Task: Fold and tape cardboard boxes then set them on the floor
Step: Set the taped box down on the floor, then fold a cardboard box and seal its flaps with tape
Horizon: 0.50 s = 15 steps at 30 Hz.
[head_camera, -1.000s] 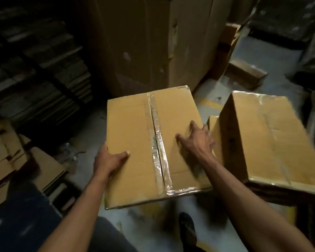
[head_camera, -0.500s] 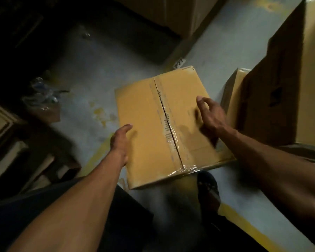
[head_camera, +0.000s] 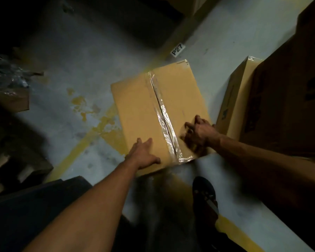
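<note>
Box (head_camera: 160, 113) has dropped lower since the earlier frame and now looks set on the floor (head_camera: 84, 66), beside another carton (head_camera: 233, 99) on the right. Probably light and stiff; best held at the side edges. Left hand (head_camera: 144, 155) lies spread on its near-left top; right hand (head_camera: 198, 131), fingers bent, rests on the near-right edge.

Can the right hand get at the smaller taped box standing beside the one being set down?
Probably yes. The right hand rests at the near right corner of the taped box, and the smaller box stands just right of it with only bare floor between.
</note>
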Motion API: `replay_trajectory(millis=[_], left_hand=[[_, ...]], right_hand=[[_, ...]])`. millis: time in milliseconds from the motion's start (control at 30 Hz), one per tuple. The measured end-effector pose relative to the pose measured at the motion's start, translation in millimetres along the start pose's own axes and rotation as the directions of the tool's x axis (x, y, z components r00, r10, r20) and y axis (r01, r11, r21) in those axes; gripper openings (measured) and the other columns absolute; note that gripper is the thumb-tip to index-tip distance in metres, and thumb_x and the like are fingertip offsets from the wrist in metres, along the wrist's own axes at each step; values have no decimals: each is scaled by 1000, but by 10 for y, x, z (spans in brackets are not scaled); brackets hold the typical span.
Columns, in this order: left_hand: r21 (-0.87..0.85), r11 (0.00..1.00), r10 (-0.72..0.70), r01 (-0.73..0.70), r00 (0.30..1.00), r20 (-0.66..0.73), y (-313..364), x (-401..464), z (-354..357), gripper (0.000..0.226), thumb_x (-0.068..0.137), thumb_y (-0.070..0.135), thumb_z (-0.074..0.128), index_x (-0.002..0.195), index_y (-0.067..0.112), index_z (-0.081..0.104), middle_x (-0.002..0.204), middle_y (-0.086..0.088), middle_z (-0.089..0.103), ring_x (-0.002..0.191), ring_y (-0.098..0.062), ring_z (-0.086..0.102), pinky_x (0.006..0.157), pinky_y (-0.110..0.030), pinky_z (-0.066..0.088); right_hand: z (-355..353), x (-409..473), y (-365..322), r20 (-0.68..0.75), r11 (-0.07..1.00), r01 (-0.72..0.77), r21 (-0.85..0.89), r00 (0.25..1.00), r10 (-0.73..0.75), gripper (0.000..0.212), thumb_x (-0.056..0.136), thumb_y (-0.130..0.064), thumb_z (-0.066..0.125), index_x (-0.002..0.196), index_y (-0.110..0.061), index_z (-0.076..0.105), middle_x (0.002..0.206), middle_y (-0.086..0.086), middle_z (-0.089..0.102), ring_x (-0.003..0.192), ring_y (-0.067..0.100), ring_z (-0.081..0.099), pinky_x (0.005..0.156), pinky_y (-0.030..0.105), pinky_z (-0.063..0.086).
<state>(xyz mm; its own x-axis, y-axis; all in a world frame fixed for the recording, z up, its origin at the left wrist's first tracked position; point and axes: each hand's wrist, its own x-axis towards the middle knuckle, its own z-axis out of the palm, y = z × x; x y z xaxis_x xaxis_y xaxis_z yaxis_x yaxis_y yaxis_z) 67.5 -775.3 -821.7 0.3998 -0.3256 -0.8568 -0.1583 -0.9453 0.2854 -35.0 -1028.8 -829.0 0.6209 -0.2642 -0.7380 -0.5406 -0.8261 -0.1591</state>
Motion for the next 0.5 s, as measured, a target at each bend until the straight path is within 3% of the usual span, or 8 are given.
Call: replay_trajectory(millis=[100, 200, 300, 400, 500], left_hand=[[65, 998, 14, -17, 999, 45, -54, -41, 178, 115, 71, 55, 84, 164, 34, 20, 172, -12, 11, 154, -35, 25, 122, -46, 33], [20, 1000, 13, -13, 1000, -3, -1, -232, 60, 104, 76, 48, 85, 162, 31, 30, 168, -7, 28, 150, -31, 36, 120, -39, 36], [-72, 997, -6, 0, 997, -73, 145, -673, -265, 89, 78, 43, 86, 155, 26, 45, 153, -9, 52, 137, -29, 52, 111, -36, 45], [-153, 988, -12, -2, 996, -89, 363, -1506, -726, 72, 80, 42, 85, 144, 22, 58, 140, -10, 63, 126, -27, 60, 105, -34, 49], [-258, 965, 3, -41, 989, -148, 551, -2688, -1295, 62, 83, 41, 83, 138, 21, 64, 133, -8, 68, 120, -24, 64, 103, -31, 50]], right_hand=[[325, 106, 95, 25, 1000, 17, -8, 1000, -17, 107, 68, -100, 7, 148, -34, 35, 147, 24, 37, 137, 42, 37, 111, 64, 36], [253, -107, 11, 2, 1000, 2, 7, 1000, -2, 96, 77, -90, 18, 145, -28, 41, 144, 23, 42, 138, 40, 38, 110, 62, 38], [-47, -568, -217, -55, 999, -1, 49, 998, 3, 68, 96, -70, 41, 145, -24, 49, 141, 19, 50, 134, 39, 45, 108, 55, 43], [-462, -1242, -543, -112, 995, 23, 94, 994, -12, 58, 99, -60, 50, 146, -25, 52, 143, 11, 57, 129, 32, 54, 104, 45, 49], [-1011, -2144, -1004, -172, 967, 70, 243, 985, -28, 53, 97, -55, 58, 139, -23, 61, 133, 5, 68, 119, 25, 65, 99, 35, 52]])
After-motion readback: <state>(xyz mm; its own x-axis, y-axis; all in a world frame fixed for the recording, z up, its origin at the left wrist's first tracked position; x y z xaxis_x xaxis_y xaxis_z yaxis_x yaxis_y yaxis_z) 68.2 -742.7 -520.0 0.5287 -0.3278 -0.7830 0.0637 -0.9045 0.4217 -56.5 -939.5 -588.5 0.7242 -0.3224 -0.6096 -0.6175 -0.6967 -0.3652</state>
